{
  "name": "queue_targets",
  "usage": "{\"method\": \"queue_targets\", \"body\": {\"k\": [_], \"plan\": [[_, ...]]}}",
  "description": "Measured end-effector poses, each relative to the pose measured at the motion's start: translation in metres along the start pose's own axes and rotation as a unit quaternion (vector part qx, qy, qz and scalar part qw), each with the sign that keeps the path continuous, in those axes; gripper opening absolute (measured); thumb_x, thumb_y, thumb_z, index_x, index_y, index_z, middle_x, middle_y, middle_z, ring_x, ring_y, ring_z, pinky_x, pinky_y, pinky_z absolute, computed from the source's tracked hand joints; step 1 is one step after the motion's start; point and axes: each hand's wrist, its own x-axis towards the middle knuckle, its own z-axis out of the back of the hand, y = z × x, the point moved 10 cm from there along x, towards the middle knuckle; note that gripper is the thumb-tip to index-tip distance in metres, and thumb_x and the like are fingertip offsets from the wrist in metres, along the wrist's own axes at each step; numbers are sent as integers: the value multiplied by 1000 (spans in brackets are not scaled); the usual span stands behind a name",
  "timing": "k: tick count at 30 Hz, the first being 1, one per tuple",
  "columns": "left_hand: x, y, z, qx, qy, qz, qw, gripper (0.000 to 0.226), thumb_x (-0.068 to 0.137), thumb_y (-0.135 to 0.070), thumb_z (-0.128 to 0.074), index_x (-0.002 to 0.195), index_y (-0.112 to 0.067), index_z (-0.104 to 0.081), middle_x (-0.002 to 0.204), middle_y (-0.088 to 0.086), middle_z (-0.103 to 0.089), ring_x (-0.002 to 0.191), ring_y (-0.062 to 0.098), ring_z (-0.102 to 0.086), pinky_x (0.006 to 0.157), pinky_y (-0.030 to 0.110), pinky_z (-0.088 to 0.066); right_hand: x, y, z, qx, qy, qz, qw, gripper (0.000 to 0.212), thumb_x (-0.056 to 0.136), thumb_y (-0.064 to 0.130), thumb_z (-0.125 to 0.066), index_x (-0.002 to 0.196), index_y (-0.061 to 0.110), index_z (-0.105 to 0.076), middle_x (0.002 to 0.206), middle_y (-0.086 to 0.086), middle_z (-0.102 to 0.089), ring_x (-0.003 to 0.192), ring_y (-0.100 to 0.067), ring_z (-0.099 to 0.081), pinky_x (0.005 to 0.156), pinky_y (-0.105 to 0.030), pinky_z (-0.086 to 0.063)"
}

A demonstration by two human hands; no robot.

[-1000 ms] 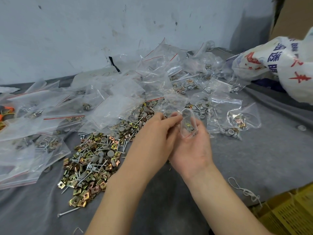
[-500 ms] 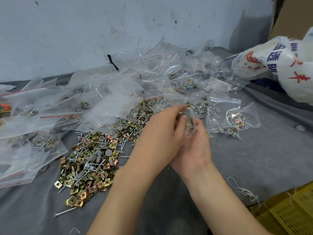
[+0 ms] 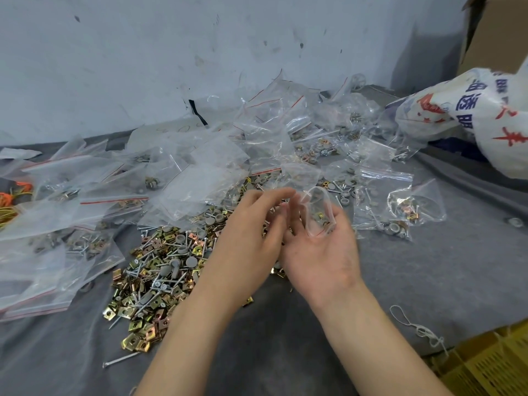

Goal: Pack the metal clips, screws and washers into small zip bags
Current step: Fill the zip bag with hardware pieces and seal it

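My right hand (image 3: 323, 252) lies palm up and cradles a small clear zip bag (image 3: 317, 214), its fingers curled loosely round it. The bag's mouth gapes open and a few brass-coloured clips lie inside. Just left of the bag is my left hand (image 3: 251, 232), fingers relaxed and slightly blurred, with nothing visible in it. A pile of loose brass clips, screws and grey washers (image 3: 160, 270) spreads over the grey cloth (image 3: 428, 267) under and left of my left hand.
Filled zip bags (image 3: 383, 207) lie right of my hands and several more are heaped towards the wall. Flat zip bags (image 3: 43, 252) are stacked at the left. A white printed plastic sack (image 3: 485, 118) sits far right, a yellow crate (image 3: 491, 367) bottom right, a white string (image 3: 414, 324) nearby.
My left hand has drawn back from the bag's mouth and its fingers have spread. My right hand has opened out palm up, so the bag shows more fully.
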Motion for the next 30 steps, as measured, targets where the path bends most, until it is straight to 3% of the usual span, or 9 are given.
{"method": "queue_targets", "body": {"k": [2, 6, 11, 16, 20, 23, 25, 27, 30], "plan": [[1, -4, 1, 2, 0, -10, 1000, 33, 100, -22, -45, 123, -40, -61, 118, -14, -51, 108, -2, -55, 87, 13, -45, -1, -1, -1, -5, 2, -3, 1000, 21, 88, 32, -61, 99, 14, -63, 95, -4, -68, 89, -20, -66, 82, -31, -53], [0, -12, 1, 47, 32, -25, 998, 56, 83, -13, -33, 121, -41, -62, 135, -9, -42, 126, 7, -44, 100, 27, -44, -6, -4, -9, -25, 13, -8, 1000, 31, 82, 30, -63, 107, 13, -61, 99, -6, -66, 91, -21, -65, 88, -30, -53], [-4, -21, 8, 139, 66, -51, 987, 66, 75, -9, -25, 123, -30, -65, 145, 1, -40, 129, 22, -41, 105, 41, -41, -13, -15, -14, -99, 30, -42, 994, 19, 94, 34, -54, 100, 20, -66, 94, -1, -67, 85, -15, -65, 72, -27, -57], [-9, -14, 18, 153, 100, -58, 982, 43, 87, -17, -52, 124, -39, -58, 146, -7, -37, 131, 15, -38, 106, 33, -39, -23, -26, -26, -249, 78, -50, 964, 30, 97, 35, -46, 85, 26, -72, 85, 2, -67, 83, -12, -63, 75, -29, -45], [-6, -13, 34, 102, 59, -53, 992, 18, 92, -36, -54, 105, -34, -66, 131, -13, -50, 119, 9, -49, 98, 32, -45, -31, -40, -32, -294, 120, -97, 943, 32, 97, 46, -45, 102, 25, -69, 98, -3, -69, 94, -18, -63, 90, -38, -44], [-3, -11, 64, 38, -12, -39, 998, 8, 93, -29, -62, 94, -34, -68, 103, -20, -63, 99, 0, -60, 84, 16, -45, -39, -46, -38, -323, 156, -150, 921, 64, 96, 67, -40, 122, 13, -64, 119, -15, -65, 117, -31, -55, 112, -55, -36], [-3, -5, 80, 5, -43, -21, 999, 6, 93, -33, -63, 92, -35, -69, 91, -19, -68, 88, 1, -63, 74, 13, -46, -43, -48, -39, -392, 181, -166, 887, 86, 94, 76, -33, 135, 6, -62, 131, -18, -63, 124, -33, -55, 114, -55, -36], [-5, 2, 92, -14, -64, -5, 998, 12, 90, -42, -61, 94, -34, -69, 89, -16, -69, 83, 4, -65, 72, 21, -50, -41, -39, -43, -472, 180, -118, 855, 85, 94, 75, -31, 133, 7, -65, 125, -14, -69, 109, -25, -65, 99, -44, -50], [-9, 12, 100, -9, -67, 18, 998, 14, 88, -47, -59, 94, -38, -68, 88, -18, -69, 81, 5, -64, 68, 24, -51, -34, -3, -57, -554, 142, 84, 816, 54, 93, 59, -46, 106, 15, -76, 92, 0, -72, 77, -14, -61, 74, -32, -47]]}}
